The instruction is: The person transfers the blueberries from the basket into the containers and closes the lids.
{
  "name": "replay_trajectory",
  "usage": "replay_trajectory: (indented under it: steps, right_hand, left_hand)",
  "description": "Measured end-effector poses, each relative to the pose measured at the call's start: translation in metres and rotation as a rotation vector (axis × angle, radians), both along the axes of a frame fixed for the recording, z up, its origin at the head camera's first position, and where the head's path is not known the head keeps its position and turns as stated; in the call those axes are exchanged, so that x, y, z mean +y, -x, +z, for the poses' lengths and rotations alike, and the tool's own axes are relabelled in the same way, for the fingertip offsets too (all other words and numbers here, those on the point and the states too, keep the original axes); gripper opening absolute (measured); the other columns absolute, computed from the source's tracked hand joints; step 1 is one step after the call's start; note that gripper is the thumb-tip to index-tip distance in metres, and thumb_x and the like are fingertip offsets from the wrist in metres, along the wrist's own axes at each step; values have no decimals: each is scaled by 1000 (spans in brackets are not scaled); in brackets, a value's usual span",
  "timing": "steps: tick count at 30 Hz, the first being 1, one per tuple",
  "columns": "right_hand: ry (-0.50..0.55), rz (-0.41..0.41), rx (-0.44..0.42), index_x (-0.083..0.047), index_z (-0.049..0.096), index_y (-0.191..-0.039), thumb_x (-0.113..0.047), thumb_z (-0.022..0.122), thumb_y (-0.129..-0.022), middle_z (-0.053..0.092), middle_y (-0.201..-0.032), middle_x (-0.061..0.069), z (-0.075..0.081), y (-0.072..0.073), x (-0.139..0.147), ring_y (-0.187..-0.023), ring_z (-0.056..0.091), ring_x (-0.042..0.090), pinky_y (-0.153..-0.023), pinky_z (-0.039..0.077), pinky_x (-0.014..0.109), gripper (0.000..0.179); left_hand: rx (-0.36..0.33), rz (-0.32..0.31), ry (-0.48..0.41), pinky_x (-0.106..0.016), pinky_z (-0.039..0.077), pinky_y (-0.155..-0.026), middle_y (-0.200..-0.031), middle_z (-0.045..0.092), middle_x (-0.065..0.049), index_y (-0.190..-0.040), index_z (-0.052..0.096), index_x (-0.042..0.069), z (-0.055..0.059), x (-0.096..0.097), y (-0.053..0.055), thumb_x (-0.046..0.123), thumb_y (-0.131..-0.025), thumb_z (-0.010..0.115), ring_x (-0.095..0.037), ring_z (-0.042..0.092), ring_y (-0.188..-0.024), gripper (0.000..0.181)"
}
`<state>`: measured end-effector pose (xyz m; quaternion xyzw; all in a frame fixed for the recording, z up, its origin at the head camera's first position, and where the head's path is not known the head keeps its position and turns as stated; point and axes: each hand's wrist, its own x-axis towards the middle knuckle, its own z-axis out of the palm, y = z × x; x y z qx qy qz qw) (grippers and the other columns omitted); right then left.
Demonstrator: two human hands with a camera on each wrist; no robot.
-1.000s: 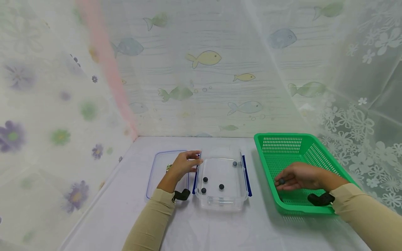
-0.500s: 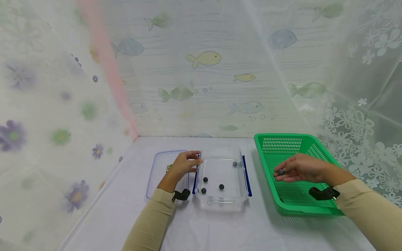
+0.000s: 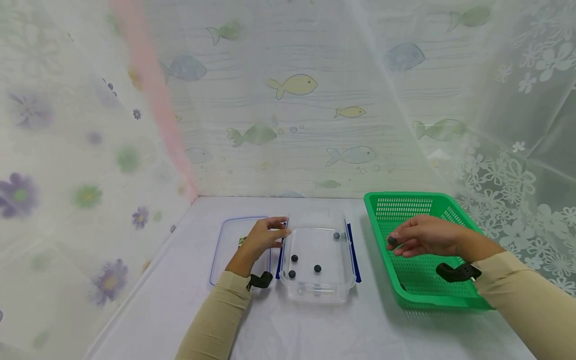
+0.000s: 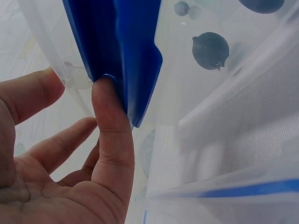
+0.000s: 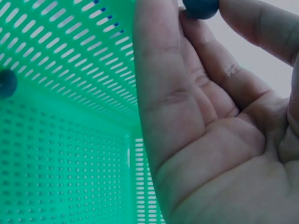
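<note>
My right hand (image 3: 425, 237) pinches a small dark ball (image 3: 392, 241) between thumb and fingers, above the left side of the green basket (image 3: 405, 297). The same ball (image 5: 201, 6) shows at the fingertips in the right wrist view. Another dark ball (image 5: 7, 83) lies in the basket, mostly hidden by its near left wall in the head view. My left hand (image 3: 263, 237) grips the left side of a clear plastic box (image 3: 317, 290), with a finger against its blue latch (image 4: 112, 51). Several dark balls (image 3: 317, 268) lie apart inside the box.
A clear lid (image 3: 220, 245) with a blue rim lies left of the box, partly under my left hand. A small gold-green item (image 3: 242, 241) shows beside that hand. Patterned curtains (image 3: 297, 125) stand behind and along both sides of the white table (image 3: 288, 335).
My right hand has risen from low in the basket and shifted left toward its rim, carrying the ball. The left hand and the box have stayed put.
</note>
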<state>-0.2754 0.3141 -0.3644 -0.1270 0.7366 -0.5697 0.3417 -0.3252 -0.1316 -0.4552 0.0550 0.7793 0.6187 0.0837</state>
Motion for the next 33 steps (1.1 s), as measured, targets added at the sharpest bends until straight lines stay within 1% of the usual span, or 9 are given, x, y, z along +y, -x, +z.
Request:
replay_trajectory:
  steps: [7, 10, 17, 21, 25, 30, 33]
  right_hand:
    - [-33, -16, 29, 12, 65, -124, -23, 58, -107, 75, -116, 18, 7, 3, -12, -93, 76, 18, -91, 64, 40, 40]
    - [-50, -22, 45, 11, 65, -123, -25, 59, -107, 74, -116, 20, 9, 4, -20, -92, 75, 18, -89, 64, 39, 40]
    - [-86, -22, 63, 8, 67, -120, -29, 63, -105, 76, -111, 16, 11, 8, -41, -87, 74, 16, -85, 64, 36, 40]
    - [-100, -13, 79, 4, 70, -118, -31, 65, -104, 77, -110, 15, 12, 12, -53, -84, 73, 16, -83, 64, 34, 38]
    - [-120, -23, 95, 3, 70, -120, -34, 68, -102, 76, -109, 16, 10, 16, -66, -84, 73, 18, -83, 65, 35, 41]
    - [-149, -36, 108, 6, 67, -127, -36, 69, -101, 76, -109, 19, 5, 20, -81, -84, 73, 20, -83, 65, 36, 49]
    - [-154, -39, 103, 6, 67, -125, -36, 70, -100, 75, -111, 20, 4, 21, -88, -83, 73, 20, -82, 65, 35, 49]
  left_hand:
    - [2, 2, 0, -39, 64, -89, -136, 59, -17, -148, 58, 9, 0, 0, 0, 24, -94, 79, -23, 69, -108, 60]
    - [-3, 0, -3, -38, 64, -89, -137, 59, -16, -148, 57, 9, 0, -1, 0, 24, -93, 79, -24, 69, -109, 61]
    - [2, -6, 1, -37, 65, -87, -138, 58, -17, -149, 57, 9, 0, -1, 0, 23, -94, 79, -24, 69, -109, 61]
    - [3, -3, -3, -37, 65, -86, -138, 59, -18, -149, 57, 10, 0, 0, 0, 22, -94, 79, -26, 70, -110, 60]
    - [0, -2, 0, -37, 65, -86, -137, 59, -16, -149, 57, 10, 0, -1, 0, 22, -94, 79, -25, 70, -110, 60]
    - [2, -7, -4, -38, 65, -87, -137, 59, -17, -148, 58, 10, 0, -1, 1, 22, -94, 79, -24, 70, -110, 59]
    - [3, -9, -6, -38, 65, -87, -137, 59, -18, -147, 58, 11, -1, -1, 1, 22, -94, 79, -24, 70, -109, 58]
